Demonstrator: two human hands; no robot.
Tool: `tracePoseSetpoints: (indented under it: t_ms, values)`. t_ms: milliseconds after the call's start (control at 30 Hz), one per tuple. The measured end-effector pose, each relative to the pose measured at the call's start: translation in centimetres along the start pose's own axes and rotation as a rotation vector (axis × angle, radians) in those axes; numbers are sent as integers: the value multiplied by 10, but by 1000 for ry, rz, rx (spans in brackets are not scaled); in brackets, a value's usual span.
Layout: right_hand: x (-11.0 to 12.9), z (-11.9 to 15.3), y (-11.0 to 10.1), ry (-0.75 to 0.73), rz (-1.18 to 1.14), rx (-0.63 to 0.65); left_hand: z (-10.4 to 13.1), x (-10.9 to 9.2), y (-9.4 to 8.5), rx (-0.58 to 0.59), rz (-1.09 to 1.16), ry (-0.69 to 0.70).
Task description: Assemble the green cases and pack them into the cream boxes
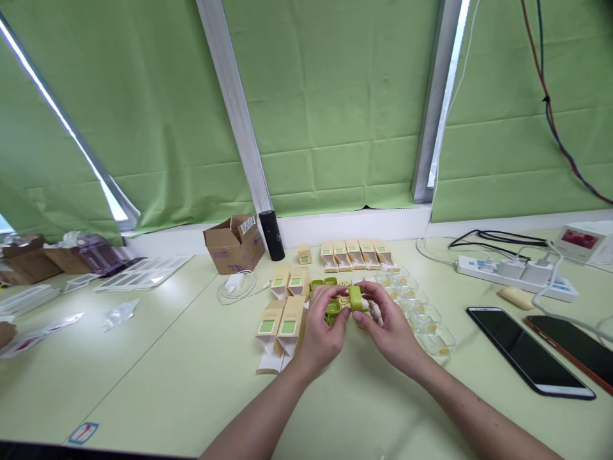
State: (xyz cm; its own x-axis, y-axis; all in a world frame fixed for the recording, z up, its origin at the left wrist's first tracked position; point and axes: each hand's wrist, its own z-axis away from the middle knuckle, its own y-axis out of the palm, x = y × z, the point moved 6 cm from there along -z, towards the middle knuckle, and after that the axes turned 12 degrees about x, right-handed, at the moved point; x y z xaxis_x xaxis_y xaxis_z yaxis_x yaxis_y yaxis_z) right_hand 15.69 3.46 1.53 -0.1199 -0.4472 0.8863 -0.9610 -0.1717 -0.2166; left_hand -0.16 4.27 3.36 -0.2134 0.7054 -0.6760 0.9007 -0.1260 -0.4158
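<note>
**Small green block at the fingertips, left-hand contact masked**

Find the green block [355,298] above the bench [191,383], between both hands, near the middle of the work. Note the right hand [393,329] pinching it between thumb and fingers. Note the left hand [322,329] curled at its left side, thumb and fingertips close in; cannot tell whether pinching the block or only steadying it. See gold detail beside the block, too small to identify.

Find green trays [330,281] behind and beneath the hands, partly covered; cannot count. See clear cups [438,340] with yellow spots to the right, overlapping, with some pale items between, half hidden by the right hand.

Note tan cartons [268,322] with green panels left of the hands, the nearest partly blocked by the left hand, and a row of open cartons [354,255] behind. Find a cardboard box [234,246] beside a black cylinder [272,236], lettering illegible. Record two phones at right, one black-screened [529,351], the other [579,348] cut off at the edge. Cannot identify the brown shape [6,333] cropped at far left.
</note>
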Motion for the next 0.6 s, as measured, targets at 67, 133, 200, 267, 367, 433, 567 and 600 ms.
tracePoseSetpoints:
  t_ms: [67, 133, 200, 267, 367, 433, 567, 600]
  values:
    - [0, 0, -1, -3, 0, 2, 0, 0, 0, 2, -8, 4]
    - [-1, 0, -1, -5, 0, 5, 0, 1, 0, -7, -14, 11]
    - [-1, 0, -2, -9, 0, 10, 0, 1, -1, -21, -23, 17]
    - [-2, 0, -2, -14, -1, 14, 0, 1, -1, -36, -32, 18]
    - [-2, -1, -2, -15, -27, 19, 0, 2, -3, -66, -43, 10]
    - [-2, -2, -1, -15, -68, 19, 0, 2, -4, -85, -53, 5]
    - [0, -3, 0, -30, -156, 34, -1, 0, -5, -99, -55, 12]
    - [0, -4, 0, -28, -170, 39, -1, 0, -5, -101, -47, 10]
